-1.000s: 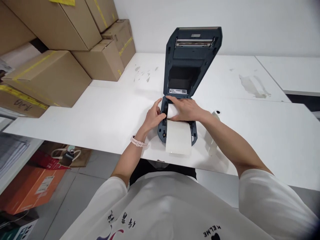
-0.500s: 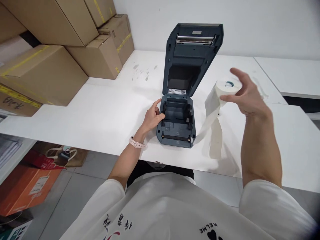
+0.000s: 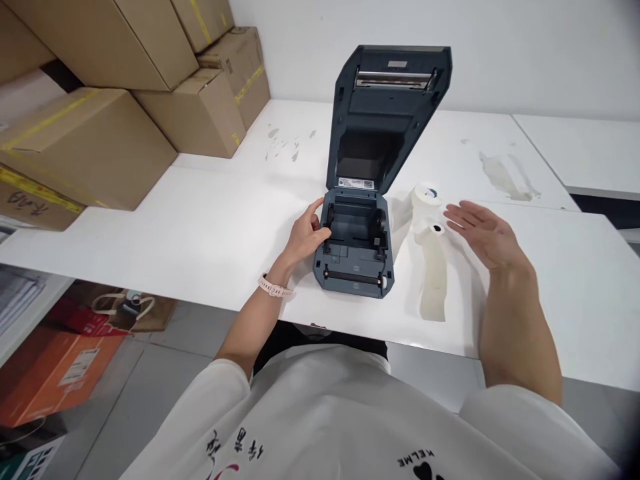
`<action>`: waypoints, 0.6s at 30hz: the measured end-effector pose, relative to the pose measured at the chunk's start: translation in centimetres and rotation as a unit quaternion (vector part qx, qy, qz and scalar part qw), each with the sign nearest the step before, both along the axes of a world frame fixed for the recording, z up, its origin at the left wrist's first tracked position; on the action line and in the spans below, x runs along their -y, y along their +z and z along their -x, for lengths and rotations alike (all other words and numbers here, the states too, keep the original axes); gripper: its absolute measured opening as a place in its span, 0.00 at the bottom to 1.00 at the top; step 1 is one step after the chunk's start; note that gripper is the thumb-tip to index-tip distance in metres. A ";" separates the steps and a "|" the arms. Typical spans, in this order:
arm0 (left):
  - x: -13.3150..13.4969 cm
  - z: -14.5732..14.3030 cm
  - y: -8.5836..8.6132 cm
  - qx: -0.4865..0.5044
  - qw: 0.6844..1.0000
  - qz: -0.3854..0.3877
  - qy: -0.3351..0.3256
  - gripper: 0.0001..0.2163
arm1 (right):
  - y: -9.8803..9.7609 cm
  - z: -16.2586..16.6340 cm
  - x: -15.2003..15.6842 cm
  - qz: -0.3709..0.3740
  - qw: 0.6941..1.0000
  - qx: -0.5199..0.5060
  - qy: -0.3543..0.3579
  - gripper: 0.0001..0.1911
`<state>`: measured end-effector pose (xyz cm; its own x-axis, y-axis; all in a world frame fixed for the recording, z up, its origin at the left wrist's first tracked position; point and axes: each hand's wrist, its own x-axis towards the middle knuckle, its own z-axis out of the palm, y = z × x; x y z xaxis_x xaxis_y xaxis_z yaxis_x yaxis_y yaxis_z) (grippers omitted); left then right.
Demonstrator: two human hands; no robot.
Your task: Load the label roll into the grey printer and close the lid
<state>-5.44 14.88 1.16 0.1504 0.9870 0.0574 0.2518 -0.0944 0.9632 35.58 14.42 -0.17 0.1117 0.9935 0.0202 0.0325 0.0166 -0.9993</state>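
Note:
A dark blue-grey label printer [image 3: 357, 250] stands on the white table [image 3: 200, 227] with its lid [image 3: 390, 113] raised; its paper bay is empty. My left hand [image 3: 306, 233] grips the printer's left side, thumb inside the bay edge. A white paper roll [image 3: 424, 199] stands on end just right of the printer, and a second, smaller roll [image 3: 434, 232] with a loose strip of paper trailing toward me lies beside it. My right hand [image 3: 483, 233] hovers right of the rolls, fingers spread and holding nothing.
Brown cardboard boxes [image 3: 150, 100] are stacked at the table's back left. A second white table [image 3: 580, 153] adjoins at the right. Below the left edge, an orange box [image 3: 55, 373] and a paper bag [image 3: 125, 310] sit on the floor.
My right hand lifted the paper roll out of the printer bay, carried it right, set it on the table and let go. My left hand stayed on the printer.

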 end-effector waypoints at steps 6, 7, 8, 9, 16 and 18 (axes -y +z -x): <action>-0.2 0.0 -0.6 0.004 1.000 -0.006 0.005 0.37 | 0.0 0.6 2.1 0.086 0.988 0.099 0.076 0.25; -0.3 0.0 -0.8 0.008 1.000 -0.011 0.006 0.37 | 0.7 1.3 1.9 0.080 0.989 0.104 0.073 0.21; -0.4 0.0 -0.9 0.011 1.000 -0.015 0.006 0.37 | 1.5 2.1 1.7 0.060 0.990 0.102 0.073 0.18; -0.4 0.0 -1.1 0.012 1.000 -0.018 0.007 0.37 | 2.4 3.0 1.6 0.031 0.991 0.099 0.081 0.16; -0.5 -0.1 -1.2 0.003 0.999 -0.033 0.020 0.35 | 3.0 14.2 2.5 -0.168 0.966 0.145 -0.134 0.16; -0.7 -0.1 -1.6 0.004 0.999 -0.047 0.020 0.33 | 1.7 16.4 4.2 -0.194 0.931 0.209 -0.229 0.16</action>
<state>-5.35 15.61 -0.39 0.1099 0.9825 0.1505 0.2494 -0.1738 0.9527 19.20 10.17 1.56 0.4234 0.7523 0.5048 0.5104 0.2623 -0.8190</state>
